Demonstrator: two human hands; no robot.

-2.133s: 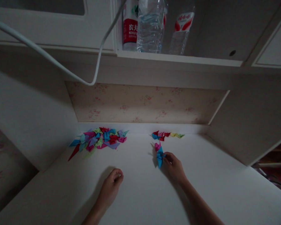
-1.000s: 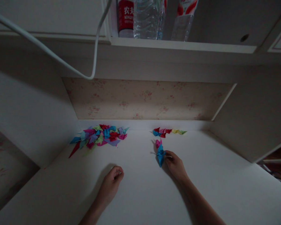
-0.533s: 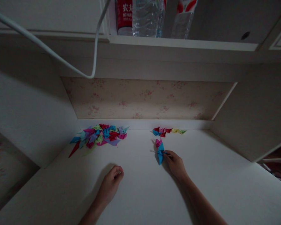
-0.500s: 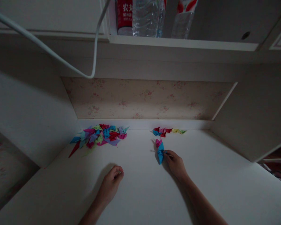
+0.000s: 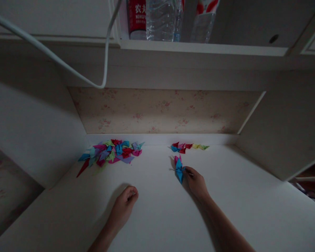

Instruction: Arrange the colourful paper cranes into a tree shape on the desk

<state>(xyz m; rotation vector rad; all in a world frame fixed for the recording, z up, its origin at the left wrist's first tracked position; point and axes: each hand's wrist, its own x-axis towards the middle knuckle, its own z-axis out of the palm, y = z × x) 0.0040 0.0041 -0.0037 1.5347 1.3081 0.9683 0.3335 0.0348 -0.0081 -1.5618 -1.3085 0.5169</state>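
Observation:
A blue paper crane [image 5: 179, 170] is pinched at one end between the fingertips of my right hand [image 5: 195, 180], low over the white desk [image 5: 157, 213]. Just behind it, partly covered by it, is a pink paper crane [image 5: 176, 160]. My left hand [image 5: 126, 198] rests on the desk to the left, fingers curled and closed; whether anything is in them is hidden. Folded cranes in many colours form a pile [image 5: 111, 153] at the back left. Farther back than my right hand lies a short row of red, pink, blue and yellow cranes [image 5: 187, 147].
A white cable [image 5: 68, 69] hangs at the upper left. Overhead, a shelf [image 5: 204, 49] holds clear plastic bottles [image 5: 160, 21] and a red package [image 5: 137, 17]. Side panels close in the desk left and right, with a floral-papered wall [image 5: 162, 110] behind.
The blue crane has shifted slightly back and left, covering more of the pink one. My right hand still pinches it. My left hand has stayed in place.

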